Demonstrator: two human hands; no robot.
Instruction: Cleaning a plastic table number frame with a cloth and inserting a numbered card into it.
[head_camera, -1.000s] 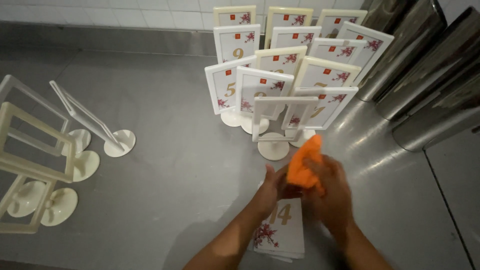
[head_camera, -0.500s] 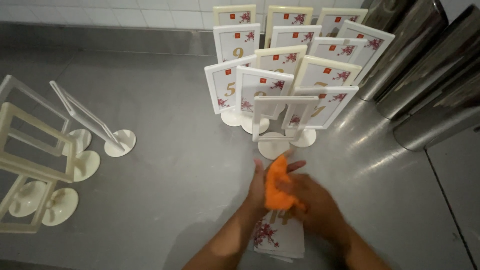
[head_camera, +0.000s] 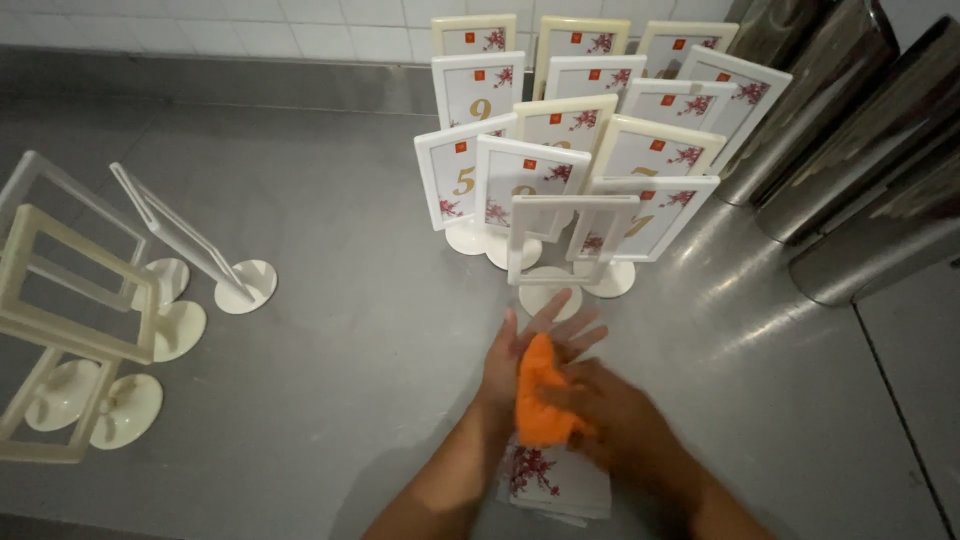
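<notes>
2 hands (head_camera: 560, 385) on orange cloth (head_camera: 541, 392)

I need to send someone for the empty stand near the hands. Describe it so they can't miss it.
Start at the cluster of framed table-number signs at the back of the steel counter. At its front edge, just beyond the left hand, stands a white frame stand on a round foot. Unlike its neighbours, it holds no flowered card.

Eleven card-filled sign stands (head_camera: 463, 178), one empty stand (head_camera: 560, 238) before them, four empty stands (head_camera: 75, 290) at left, one orange cloth (head_camera: 541, 393).
</notes>
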